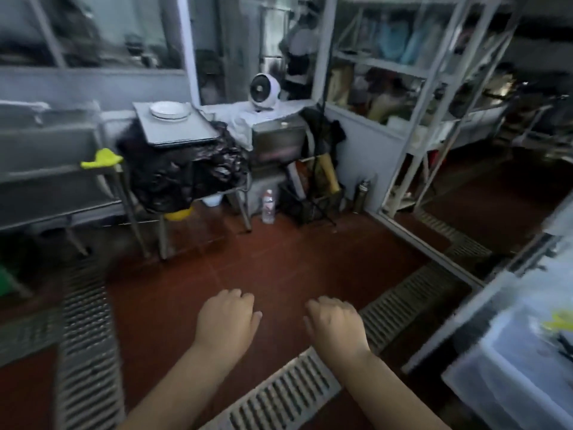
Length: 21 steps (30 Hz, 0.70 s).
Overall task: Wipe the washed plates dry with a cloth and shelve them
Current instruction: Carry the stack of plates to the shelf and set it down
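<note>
A small stack of white plates [169, 110] lies on a grey metal tray [179, 128] on top of a bin lined with a black bag, far ahead at the upper left. My left hand [228, 318] and my right hand [333, 324] hover low in the middle of the view above the red tiled floor, palms down, fingers curled under, holding nothing. Both hands are far from the plates. A yellow cloth [102, 159] hangs over the corner of a steel table at the left. A metal shelving rack [415, 72] stands at the right.
Steel drain grates [90, 336] run along the floor at the left and diagonally under my hands. A white fan [264, 89], a water bottle [268, 207], a flask [361, 195] and a clear plastic box [521, 361] at the right edge are around. A person stands behind the glass partition.
</note>
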Motion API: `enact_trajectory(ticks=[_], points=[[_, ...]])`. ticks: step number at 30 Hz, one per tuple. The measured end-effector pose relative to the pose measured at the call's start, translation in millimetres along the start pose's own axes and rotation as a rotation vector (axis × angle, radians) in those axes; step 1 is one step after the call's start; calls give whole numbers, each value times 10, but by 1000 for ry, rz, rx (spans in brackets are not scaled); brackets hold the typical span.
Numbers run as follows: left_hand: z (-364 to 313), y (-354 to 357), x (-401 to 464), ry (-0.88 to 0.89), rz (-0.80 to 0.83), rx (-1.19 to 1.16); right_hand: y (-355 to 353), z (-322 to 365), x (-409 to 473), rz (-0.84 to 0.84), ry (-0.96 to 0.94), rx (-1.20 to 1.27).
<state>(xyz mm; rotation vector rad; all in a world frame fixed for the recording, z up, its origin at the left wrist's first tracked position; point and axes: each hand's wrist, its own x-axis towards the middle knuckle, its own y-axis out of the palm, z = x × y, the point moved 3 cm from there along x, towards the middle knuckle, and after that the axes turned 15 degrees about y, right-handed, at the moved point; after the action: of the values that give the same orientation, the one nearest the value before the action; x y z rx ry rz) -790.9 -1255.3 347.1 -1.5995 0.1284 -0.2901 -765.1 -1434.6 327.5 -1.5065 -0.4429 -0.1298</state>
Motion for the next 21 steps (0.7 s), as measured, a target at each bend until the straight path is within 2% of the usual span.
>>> enact_trajectory(ticks=[6, 13, 21], points=[[1287, -97, 242, -213, -78, 4, 355, 1033, 1076, -20, -154, 70], [2202, 157, 654, -338, -43, 24, 931, 1652, 2090, 45, -218, 128], [3369, 286, 1985, -461, -84, 23, 1598, 2161, 3832, 135, -301, 151]])
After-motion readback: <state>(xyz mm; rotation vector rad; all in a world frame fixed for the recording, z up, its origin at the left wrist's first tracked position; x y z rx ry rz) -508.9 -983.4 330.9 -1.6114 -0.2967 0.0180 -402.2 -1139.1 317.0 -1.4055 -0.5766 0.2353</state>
